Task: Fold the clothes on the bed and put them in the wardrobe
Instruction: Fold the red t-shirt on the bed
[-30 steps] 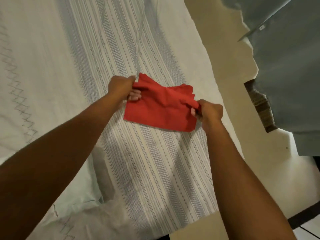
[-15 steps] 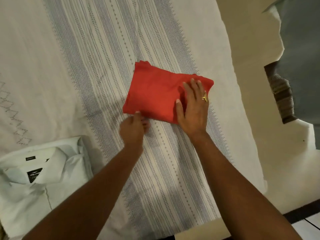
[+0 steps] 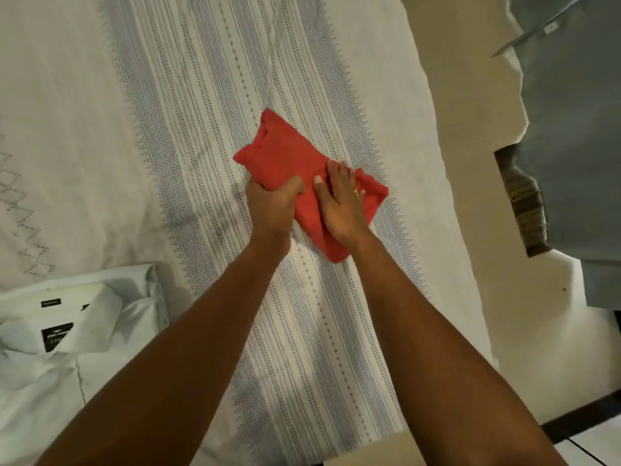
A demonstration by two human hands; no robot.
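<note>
We are on the folding step, and the piece in hand is the red garment. It lies on the striped band of the bedcover, set at a slant across the band's right half, already doubled into a small thick packet.

Our left hand grips the packet's near-left edge, fingers curled over the cloth with the thumb closing against them. Our right hand lies flat on the packet's right end, its fingers straight and close together, the thumb reaching out toward the left hand. A ring shows on one finger. Both hands touch the cloth and sit just beside each other over the band.

We judge the fold to be nearly finished: one hand is pinning the layers while the other gathers the edge, either for a last turn or to lift the bundle. The far corner looks puffy rather than flat, so the layers may spring apart if we let go too soon.

A white shirt, collar up and apparently folded, rests to the near left of the band. A grey cloth hangs well to the right of the band, past the bed's edge. We cannot tell what it is.

The next move calls for a firm hold on all the layers together, one hand under the packet and one on top, so that it keeps its shape on the way to the wardrobe, which is not in view. The white shirt has yet to go there too.
</note>
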